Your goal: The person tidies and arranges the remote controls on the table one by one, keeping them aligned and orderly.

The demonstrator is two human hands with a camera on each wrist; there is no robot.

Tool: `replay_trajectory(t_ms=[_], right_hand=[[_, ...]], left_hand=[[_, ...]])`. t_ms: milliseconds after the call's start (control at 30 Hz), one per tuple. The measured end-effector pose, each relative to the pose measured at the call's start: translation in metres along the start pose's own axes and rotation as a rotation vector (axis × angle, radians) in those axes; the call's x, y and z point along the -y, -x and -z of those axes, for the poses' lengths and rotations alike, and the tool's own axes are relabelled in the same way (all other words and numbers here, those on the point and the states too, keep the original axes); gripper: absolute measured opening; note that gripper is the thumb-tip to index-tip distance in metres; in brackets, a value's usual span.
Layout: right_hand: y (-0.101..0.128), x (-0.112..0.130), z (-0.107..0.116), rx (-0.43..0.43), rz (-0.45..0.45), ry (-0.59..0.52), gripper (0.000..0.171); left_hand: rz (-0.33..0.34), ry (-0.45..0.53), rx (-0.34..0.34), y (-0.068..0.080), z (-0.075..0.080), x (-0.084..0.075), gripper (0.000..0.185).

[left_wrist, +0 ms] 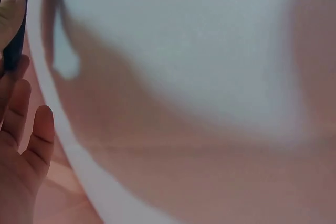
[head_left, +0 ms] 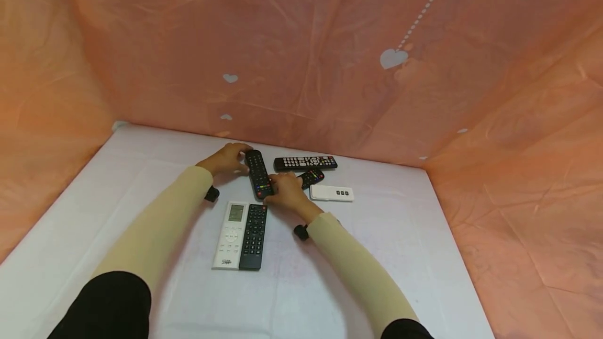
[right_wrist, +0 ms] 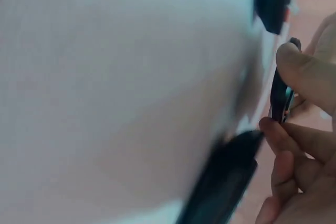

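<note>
- My left hand [head_left: 225, 159] holds the far end of the black remote [head_left: 258, 173], fingers curled round it.
- My right hand [head_left: 288, 193] pinches its near end.
- The remote lies on the white worktop [head_left: 118, 192] between both hands, just beyond the white remote [head_left: 231, 235].

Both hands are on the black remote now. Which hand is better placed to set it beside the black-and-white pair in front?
Probably the right hand. It pinches the near end of the black remote, which lies just behind the pair. The left hand holds the far end, farther from the pair.
</note>
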State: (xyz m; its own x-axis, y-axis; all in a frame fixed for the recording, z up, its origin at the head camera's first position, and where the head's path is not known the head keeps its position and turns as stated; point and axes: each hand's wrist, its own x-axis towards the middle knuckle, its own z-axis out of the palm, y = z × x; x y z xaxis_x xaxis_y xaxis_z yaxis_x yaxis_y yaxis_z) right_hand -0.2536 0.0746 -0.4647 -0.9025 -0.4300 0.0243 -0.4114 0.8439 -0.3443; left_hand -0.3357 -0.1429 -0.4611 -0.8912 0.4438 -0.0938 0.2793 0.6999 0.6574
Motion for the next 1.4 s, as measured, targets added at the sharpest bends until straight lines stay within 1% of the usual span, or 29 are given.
replay_trajectory(t_ms=[100, 200, 300, 400, 467, 567, 700, 800, 967, 1133, 1200, 1267, 1400], right_hand=[[0.002, -0.004, 0.01, -0.007, 0.046, -0.064, 0.055], [0.005, -0.008, 0.018, 0.017, 0.095, -0.123, 0.053], [0.01, -0.011, 0.025, 0.069, 0.099, -0.219, 0.054], [0.017, -0.013, 0.031, 0.103, 0.083, -0.297, 0.056], [0.021, -0.013, 0.034, 0.109, 0.082, -0.346, 0.057], [0.025, -0.014, 0.038, 0.108, 0.08, -0.404, 0.059], [0.032, -0.019, 0.039, 0.123, 0.072, -0.476, 0.062], [0.037, -0.023, 0.037, 0.139, 0.066, -0.517, 0.063], [0.043, -0.023, 0.034, 0.142, 0.066, -0.563, 0.062], [0.049, -0.021, 0.035, 0.116, 0.088, -0.576, 0.066], [0.053, -0.023, 0.035, 0.101, 0.085, -0.573, 0.066], [0.055, -0.025, 0.034, 0.083, 0.081, -0.571, 0.064], [0.058, -0.029, 0.029, 0.039, 0.07, -0.609, 0.057]], left_hand=[[-0.026, -0.012, -0.002, 0.002, 0.005, -0.007, 0.067], [-0.053, -0.031, 0.002, 0.004, 0.007, -0.011, 0.069], [-0.091, -0.065, -0.002, 0.008, 0.008, -0.011, 0.069], [-0.117, -0.073, -0.012, 0.013, 0.007, -0.011, 0.066], [-0.124, -0.062, -0.026, 0.018, 0.007, -0.012, 0.065], [-0.107, -0.019, -0.053, 0.027, 0.006, -0.015, 0.065], [-0.088, 0.046, -0.11, 0.039, -0.002, -0.015, 0.065], [-0.106, 0.072, -0.144, 0.046, -0.009, -0.015, 0.065], [-0.134, 0.079, -0.167, 0.055, -0.015, -0.015, 0.066], [-0.101, 0.097, -0.199, 0.065, -0.021, -0.017, 0.066], [-0.069, 0.122, -0.201, 0.069, -0.025, -0.02, 0.067], [-0.037, 0.139, -0.205, 0.075, -0.028, -0.022, 0.068], [0.014, 0.148, -0.223, 0.087, -0.03, -0.024, 0.066]])
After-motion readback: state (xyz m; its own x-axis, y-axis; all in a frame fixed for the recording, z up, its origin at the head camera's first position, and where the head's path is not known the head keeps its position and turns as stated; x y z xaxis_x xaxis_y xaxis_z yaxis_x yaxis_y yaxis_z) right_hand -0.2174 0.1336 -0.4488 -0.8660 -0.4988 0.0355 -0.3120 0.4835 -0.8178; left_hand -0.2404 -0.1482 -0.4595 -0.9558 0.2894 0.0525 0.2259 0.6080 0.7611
